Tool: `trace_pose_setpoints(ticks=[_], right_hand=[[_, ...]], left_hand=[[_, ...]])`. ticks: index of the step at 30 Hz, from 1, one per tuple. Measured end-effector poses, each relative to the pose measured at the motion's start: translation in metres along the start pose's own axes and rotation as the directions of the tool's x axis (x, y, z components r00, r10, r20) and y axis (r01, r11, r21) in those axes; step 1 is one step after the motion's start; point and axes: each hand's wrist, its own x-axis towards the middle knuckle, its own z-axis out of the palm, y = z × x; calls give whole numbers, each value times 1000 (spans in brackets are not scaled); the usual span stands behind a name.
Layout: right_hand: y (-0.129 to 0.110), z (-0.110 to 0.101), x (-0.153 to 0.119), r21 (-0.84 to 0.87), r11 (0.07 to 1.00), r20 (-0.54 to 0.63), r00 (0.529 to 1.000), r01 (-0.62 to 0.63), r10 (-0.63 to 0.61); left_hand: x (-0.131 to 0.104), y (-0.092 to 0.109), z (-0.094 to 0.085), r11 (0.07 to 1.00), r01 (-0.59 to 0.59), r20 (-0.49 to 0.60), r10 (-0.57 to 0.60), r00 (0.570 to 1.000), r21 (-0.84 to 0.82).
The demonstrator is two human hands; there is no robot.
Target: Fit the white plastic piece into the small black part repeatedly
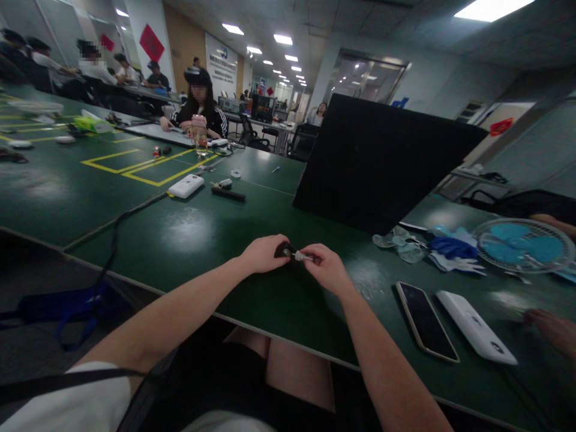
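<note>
My left hand is closed around a small dark piece with a shiny round spot on it; its kind cannot be made out. Facing it, my right hand pinches a slim, pale metallic piece between thumb and fingers. The two pieces meet or nearly meet just above the green table; whether they are joined is too small to tell. My fingers hide part of both.
A large black panel stands beyond my right hand. To the right lie a phone, a white device, gloves and a fan. Another person's hand is at the right edge. A white box and a black bar lie ahead left.
</note>
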Motion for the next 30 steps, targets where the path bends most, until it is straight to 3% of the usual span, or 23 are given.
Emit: trace_pose_setpoints(ticks=[12,20,26,30], right_hand=[[-3,3,-2,-40,999,-66,997,-37,35],[-8,3,-2,-71,997,-48,999,-25,21],[-10,13,0,-109,982,-68,986,-156,149],[-5,8,-1,-77,964,-95,965,-253,245]], left_hand=[[-1,4,1,1000,18,22,-17,1000,-24],[-1,6,3,999,17,10,-17,1000,-34],[0,3,7,996,7,9,-6,1000,-85],[0,-8,5,994,-8,-11,7,1000,-106]])
